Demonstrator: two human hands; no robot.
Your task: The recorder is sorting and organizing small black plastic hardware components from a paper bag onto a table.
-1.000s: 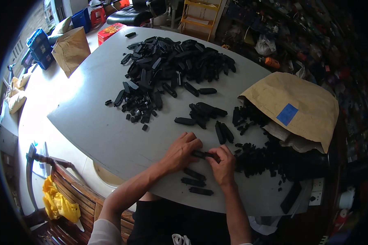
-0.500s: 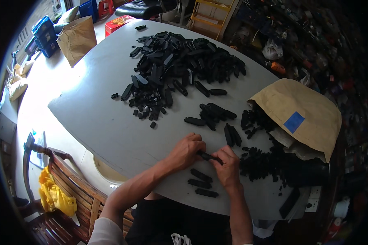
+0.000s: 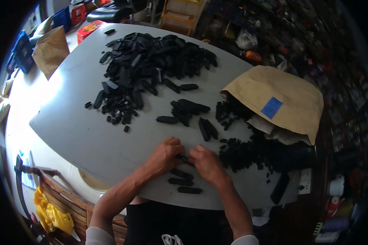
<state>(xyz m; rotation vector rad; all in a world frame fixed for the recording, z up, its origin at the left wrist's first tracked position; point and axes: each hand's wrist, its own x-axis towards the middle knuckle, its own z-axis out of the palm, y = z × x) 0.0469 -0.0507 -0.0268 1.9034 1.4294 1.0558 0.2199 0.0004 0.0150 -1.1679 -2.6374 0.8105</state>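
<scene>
Near the table's front edge, both hands meet over a slim black plastic part (image 3: 186, 160). My left hand (image 3: 164, 156) is closed round its left end, the fingers partly hiding it. My right hand (image 3: 207, 164) pinches the other end. Just below the hands, several long black plastic casings (image 3: 190, 190) lie in a short row. Beyond the hands rest a pair of casings (image 3: 208, 129) and a small stack of similar ones (image 3: 188, 109). Right of my right hand spreads a heap of small black pieces (image 3: 237, 153).
A big heap of black casings (image 3: 151, 55) covers the far part of the white table (image 3: 69, 122), with small black blocks (image 3: 119, 112) at its near edge. On the right lies an open brown paper sack (image 3: 290, 94) spilling black pieces. A wooden chair (image 3: 65, 200) holding a yellow bag stands at left.
The view has swung right, so the table's things appear farther left. My hands stay together on the black part, slightly closer to the row of casings. The piece shows less between the fingers.
</scene>
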